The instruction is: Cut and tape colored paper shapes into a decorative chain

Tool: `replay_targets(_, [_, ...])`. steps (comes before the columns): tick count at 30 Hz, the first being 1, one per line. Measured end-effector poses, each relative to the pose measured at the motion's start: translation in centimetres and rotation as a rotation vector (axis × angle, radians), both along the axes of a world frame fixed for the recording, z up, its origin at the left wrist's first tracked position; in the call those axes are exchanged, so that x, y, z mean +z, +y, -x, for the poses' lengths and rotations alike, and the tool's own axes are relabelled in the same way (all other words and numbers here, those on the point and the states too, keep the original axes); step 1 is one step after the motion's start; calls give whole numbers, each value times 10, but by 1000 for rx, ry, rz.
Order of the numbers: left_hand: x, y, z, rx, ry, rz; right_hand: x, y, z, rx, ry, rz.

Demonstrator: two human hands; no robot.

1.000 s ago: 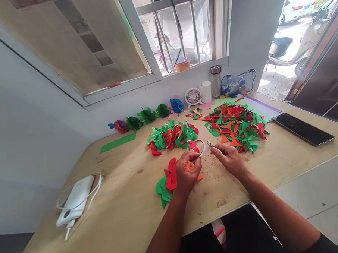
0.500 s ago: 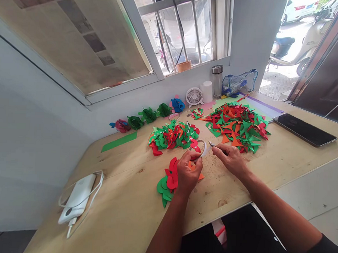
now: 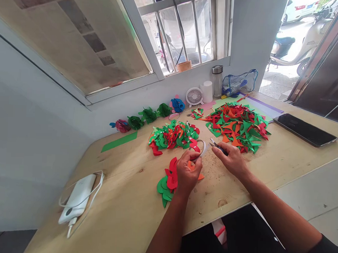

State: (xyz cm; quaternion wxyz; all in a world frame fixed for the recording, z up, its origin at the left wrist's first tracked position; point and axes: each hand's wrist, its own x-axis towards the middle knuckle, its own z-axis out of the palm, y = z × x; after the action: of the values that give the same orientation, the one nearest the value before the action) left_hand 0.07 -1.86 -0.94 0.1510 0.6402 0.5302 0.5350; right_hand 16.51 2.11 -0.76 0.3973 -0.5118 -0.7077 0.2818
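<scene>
Pinching tape (image 3: 204, 149) by rim in L hand (image 3: 188, 169), w/ fingers closed; gripping scissors (image 3: 220, 148) in curled R hand (image 3: 232, 159), w/ blades parted nr tape. Looks white, thin, ringlike, tilted over table (image 3: 126, 199)

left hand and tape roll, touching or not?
Touching. The head view shows the left hand with its thumb and fingers pinching the lower edge of the tape roll.
</scene>
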Motion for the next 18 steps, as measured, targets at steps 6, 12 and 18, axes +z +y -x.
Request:
replay_targets(6, [-2, 0, 0, -14, -57, 11, -2, 1, -1, 54, -7, 18])
replay_targets(12, [-5, 0, 2, -49, -130, 55, -1, 0, -2, 105, 15, 58])
replay_targets(18, [-5, 1, 1, -41, -93, 36, 0, 0, -2, 154, 18, 52])
